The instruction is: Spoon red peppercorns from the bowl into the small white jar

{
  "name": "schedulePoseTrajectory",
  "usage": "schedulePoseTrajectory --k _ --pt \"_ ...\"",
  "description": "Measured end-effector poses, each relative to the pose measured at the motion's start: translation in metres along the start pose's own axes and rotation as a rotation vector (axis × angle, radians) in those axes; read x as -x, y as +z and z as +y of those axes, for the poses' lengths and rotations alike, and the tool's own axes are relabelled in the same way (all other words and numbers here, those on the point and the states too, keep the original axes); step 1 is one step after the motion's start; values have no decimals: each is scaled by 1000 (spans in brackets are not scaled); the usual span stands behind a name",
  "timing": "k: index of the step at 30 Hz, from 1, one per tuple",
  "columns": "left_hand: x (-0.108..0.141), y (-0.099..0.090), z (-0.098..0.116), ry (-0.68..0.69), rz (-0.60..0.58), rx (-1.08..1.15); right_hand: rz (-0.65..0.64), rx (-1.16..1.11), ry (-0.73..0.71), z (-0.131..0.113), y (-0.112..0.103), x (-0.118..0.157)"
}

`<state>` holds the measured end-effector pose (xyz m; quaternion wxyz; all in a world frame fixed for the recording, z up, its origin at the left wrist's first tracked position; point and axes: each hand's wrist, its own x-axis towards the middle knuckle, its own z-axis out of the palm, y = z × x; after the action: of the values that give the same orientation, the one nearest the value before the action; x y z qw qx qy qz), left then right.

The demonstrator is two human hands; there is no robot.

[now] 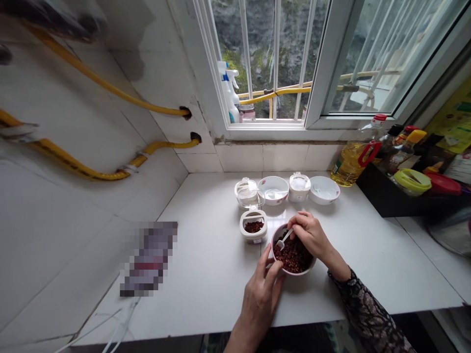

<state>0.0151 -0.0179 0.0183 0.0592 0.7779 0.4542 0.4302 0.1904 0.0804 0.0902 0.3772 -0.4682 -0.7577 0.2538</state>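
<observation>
My left hand grips the near left side of a bowl with a pink rim, its thumb and fingers at the edge. Inside lie many small dark red-brown dried pieces that look like peppercorns. Over the bowl, my right hand pinches the handle of a small white spoon, whose scoop rests among the pieces. Just beyond the bowl's left side stands a white spice jar, lid up, with similar dark pieces in it.
Along the back are a lidded jar, a white bowl, another jar and a second white bowl. An oil bottle and a black rack of condiments stand right. A blurred-out object lies left, near white cords.
</observation>
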Motion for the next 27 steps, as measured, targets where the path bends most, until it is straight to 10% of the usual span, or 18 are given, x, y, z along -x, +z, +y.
schedulePoseTrajectory --k 8,27 --pt "-1 0 0 11 15 6 31 -311 274 -3 -6 -1" --pt "0 0 0 12 13 1 80 -253 271 -4 -7 -2"
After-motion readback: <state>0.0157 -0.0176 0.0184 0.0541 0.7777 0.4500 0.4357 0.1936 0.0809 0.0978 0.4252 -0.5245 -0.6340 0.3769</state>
